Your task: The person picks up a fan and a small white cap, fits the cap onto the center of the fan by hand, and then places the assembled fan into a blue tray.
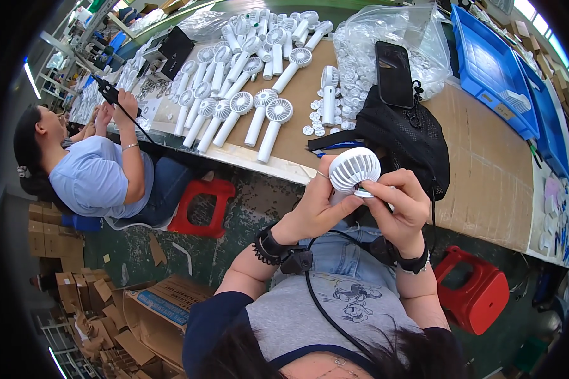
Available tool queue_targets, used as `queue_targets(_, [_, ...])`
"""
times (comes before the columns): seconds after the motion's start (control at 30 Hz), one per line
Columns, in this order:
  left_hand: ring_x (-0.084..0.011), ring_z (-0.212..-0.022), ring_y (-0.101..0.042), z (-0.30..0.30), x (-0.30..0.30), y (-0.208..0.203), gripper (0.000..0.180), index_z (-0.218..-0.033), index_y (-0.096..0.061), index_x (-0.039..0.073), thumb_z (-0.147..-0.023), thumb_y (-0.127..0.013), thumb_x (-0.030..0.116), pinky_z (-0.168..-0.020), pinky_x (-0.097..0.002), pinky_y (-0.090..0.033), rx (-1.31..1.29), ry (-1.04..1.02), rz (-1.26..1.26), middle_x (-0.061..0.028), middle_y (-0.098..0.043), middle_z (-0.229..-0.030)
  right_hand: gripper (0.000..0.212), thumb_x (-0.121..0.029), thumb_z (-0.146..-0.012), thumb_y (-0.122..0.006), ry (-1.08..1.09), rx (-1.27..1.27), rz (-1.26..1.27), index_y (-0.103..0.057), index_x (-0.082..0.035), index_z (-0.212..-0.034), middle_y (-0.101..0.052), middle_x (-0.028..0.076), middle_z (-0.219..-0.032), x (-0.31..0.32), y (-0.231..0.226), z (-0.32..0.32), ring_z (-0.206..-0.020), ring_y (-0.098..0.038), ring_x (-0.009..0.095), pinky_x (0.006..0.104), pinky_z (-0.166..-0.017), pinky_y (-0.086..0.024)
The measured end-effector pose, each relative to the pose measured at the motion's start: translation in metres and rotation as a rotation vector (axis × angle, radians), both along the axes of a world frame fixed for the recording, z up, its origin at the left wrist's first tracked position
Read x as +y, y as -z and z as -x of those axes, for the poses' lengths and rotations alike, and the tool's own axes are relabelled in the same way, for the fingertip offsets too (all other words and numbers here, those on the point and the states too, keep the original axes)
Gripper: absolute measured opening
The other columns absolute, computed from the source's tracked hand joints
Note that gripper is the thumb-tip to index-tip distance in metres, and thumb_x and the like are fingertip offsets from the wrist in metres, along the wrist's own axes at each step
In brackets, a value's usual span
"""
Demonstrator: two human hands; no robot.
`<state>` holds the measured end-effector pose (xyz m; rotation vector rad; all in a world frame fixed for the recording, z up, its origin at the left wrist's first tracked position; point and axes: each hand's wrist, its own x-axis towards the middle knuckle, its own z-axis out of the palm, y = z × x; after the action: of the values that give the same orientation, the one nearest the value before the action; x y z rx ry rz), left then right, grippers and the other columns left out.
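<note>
One white fan (353, 169) is being worked on, seemingly unfinished: the left hand (322, 207) grips its round head from the left, while the right hand (399, 207) pinches its near side. Dozens of similar fans (240, 104) lie on the far left counter (487, 183), apparently whole; whether they await work I cannot tell. The held head, before the counter's near edge, is domed and slotted.

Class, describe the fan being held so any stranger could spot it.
Find the brown table. By its near edge are the left hand and right hand, holding a white slatted fan. Unlike the fans on the table, this one is held.
</note>
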<state>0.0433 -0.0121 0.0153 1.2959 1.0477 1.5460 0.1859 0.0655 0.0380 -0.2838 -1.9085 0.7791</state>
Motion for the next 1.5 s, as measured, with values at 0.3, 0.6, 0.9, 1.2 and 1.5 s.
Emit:
queue_targets(0.3, [-0.0111, -0.098, -0.043, -0.002, 0.000, 0.003, 0.043, -0.117, -0.032, 0.002, -0.084, -0.056, 0.017, -0.085, -0.0270, -0.036, -0.038, 0.018, 0.044, -0.0067, -0.044, -0.106, 0.022, 0.007, -0.061, -0.070, -0.100, 0.094, 0.256, -0.063, -0.001, -0.080, -0.056, 0.006, -0.073, 0.002, -0.001, 0.000, -0.065, -0.050, 0.012, 0.0216, -0.056, -0.038])
queue_targets(0.6, [-0.0043, -0.070, -0.046, -0.004, 0.000, -0.001, 0.040, -0.116, -0.030, 0.003, -0.087, -0.052, 0.018, -0.061, -0.0185, -0.040, -0.132, 0.087, 0.021, -0.0030, -0.047, -0.092, 0.018, 0.008, -0.062, -0.069, -0.081, 0.074, 0.215, -0.061, -0.002, -0.074, -0.056, 0.005, -0.073, 0.004, -0.010, 0.001, -0.065, -0.050, 0.012, 0.0206, -0.057, -0.037])
queue_targets(0.9, [-0.0072, -0.062, -0.045, -0.003, 0.002, 0.008, 0.046, -0.123, -0.022, 0.006, -0.089, -0.046, 0.025, -0.052, -0.0190, -0.040, -0.095, 0.124, -0.025, -0.0093, -0.047, -0.100, 0.016, 0.007, -0.062, -0.067, -0.053, 0.033, 0.256, -0.061, -0.001, -0.074, -0.055, 0.006, -0.073, -0.001, -0.018, 0.000, -0.066, -0.050, 0.011, 0.0197, -0.057, -0.036])
queue_targets(1.2, [-0.0025, -0.059, -0.044, -0.007, 0.003, 0.003, 0.035, -0.115, -0.029, 0.004, -0.087, -0.048, 0.015, -0.050, -0.0162, -0.037, -0.177, 0.093, -0.046, -0.0026, -0.047, -0.085, 0.014, 0.006, -0.062, -0.068, -0.042, 0.009, 0.260, -0.061, -0.002, -0.072, -0.053, 0.006, -0.075, -0.003, -0.023, -0.002, -0.068, -0.049, 0.011, 0.0199, -0.059, -0.037])
queue_targets(1.5, [-0.0023, -0.059, -0.044, -0.007, 0.003, 0.002, 0.035, -0.115, -0.028, 0.004, -0.087, -0.047, 0.011, -0.050, -0.0161, -0.037, -0.183, 0.095, -0.020, -0.0028, -0.047, -0.086, 0.017, 0.004, -0.064, -0.068, -0.091, 0.046, 0.281, -0.059, -0.002, -0.077, -0.052, 0.009, -0.090, 0.004, -0.017, 0.002, -0.077, -0.051, 0.012, 0.0218, -0.069, -0.040])
